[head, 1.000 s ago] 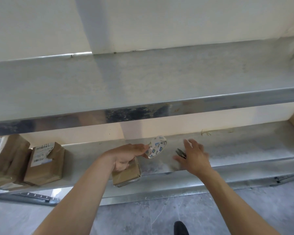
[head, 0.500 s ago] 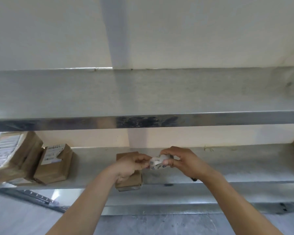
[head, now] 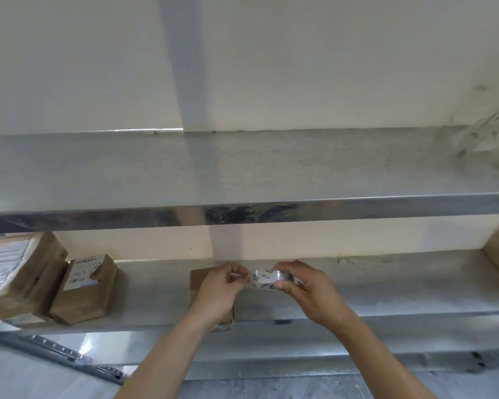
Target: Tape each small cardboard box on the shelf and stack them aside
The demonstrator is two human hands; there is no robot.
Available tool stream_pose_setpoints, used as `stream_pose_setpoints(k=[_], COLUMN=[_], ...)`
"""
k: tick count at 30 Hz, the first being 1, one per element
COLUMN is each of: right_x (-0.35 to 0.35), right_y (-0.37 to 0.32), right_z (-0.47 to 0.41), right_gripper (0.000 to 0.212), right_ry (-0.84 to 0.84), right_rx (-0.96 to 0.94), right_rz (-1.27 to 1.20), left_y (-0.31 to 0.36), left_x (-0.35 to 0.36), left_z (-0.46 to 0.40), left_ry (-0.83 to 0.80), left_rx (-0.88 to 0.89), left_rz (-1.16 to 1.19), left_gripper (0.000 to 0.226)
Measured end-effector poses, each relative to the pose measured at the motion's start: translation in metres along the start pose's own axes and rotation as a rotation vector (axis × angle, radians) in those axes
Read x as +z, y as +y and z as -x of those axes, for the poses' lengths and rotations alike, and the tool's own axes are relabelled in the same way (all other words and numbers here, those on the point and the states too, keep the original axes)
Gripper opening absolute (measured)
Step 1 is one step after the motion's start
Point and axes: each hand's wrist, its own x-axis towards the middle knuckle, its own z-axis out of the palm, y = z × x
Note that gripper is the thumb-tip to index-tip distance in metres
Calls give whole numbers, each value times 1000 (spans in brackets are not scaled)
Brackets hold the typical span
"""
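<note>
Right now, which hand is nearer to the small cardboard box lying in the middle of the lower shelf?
Left. The left hand is directly in front of the small cardboard box, overlapping it in view, pinching at the tape roll. The right hand grips the roll, off to the box's right.

Small brown cardboard box [head: 198, 286] sits flat at the shelf [head: 386, 286] front edge, mid-span, mostly hidden behind a wrist. Clear tape roll [head: 264, 279] with blue-printed core is held above the shelf just right of that box. Toward the shelf's left end: labelled box [head: 84, 289] tilted, leaning on a bigger stack of labelled boxes [head: 18, 272].
</note>
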Motion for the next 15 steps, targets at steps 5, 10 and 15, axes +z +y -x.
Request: stream_pose_setpoints(k=[5, 10, 15], right_x=[1, 1, 1], right_y=[7, 10, 14], right_z=[7, 13, 16], right_gripper=[19, 42, 41], right_ry=[23, 51, 50], right_rx=[-45, -91, -113], right_rz=[49, 76, 67], left_y=[2, 8, 10], left_x=[4, 8, 15], left_z=[5, 13, 19], left_ry=[28, 42, 35], left_rx=[53, 117, 157], left_rz=[-247, -401, -449], left_gripper=[14, 12, 18])
